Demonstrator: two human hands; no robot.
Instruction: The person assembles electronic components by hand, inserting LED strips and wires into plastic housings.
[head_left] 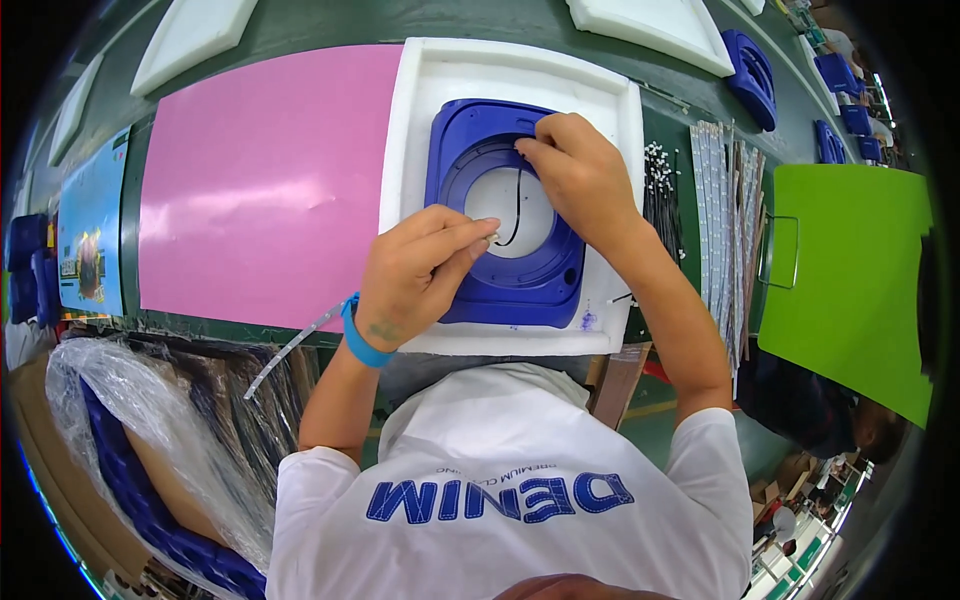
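Note:
A blue plastic frame [475,300] with a round opening lies in a white foam tray [520,52] in front of me. A thin black wire [519,205] curves across the opening. My left hand [425,268], with a blue band on its wrist, pinches a small white connector [493,238] at the wire's lower end, above the opening's lower left rim. At the upper right of the ring, my right hand [585,180] has thumb and forefinger closed at the wire's upper end, against the inner wall. The fingertips partly hide that end.
Left of the tray lies a pink sheet [265,190]. To the right are black wires with white connectors [660,185], pale strips [712,220] and a green panel [845,285]. Plastic-wrapped goods [150,400] stand lower left. More foam trays [650,30] lie along the far side.

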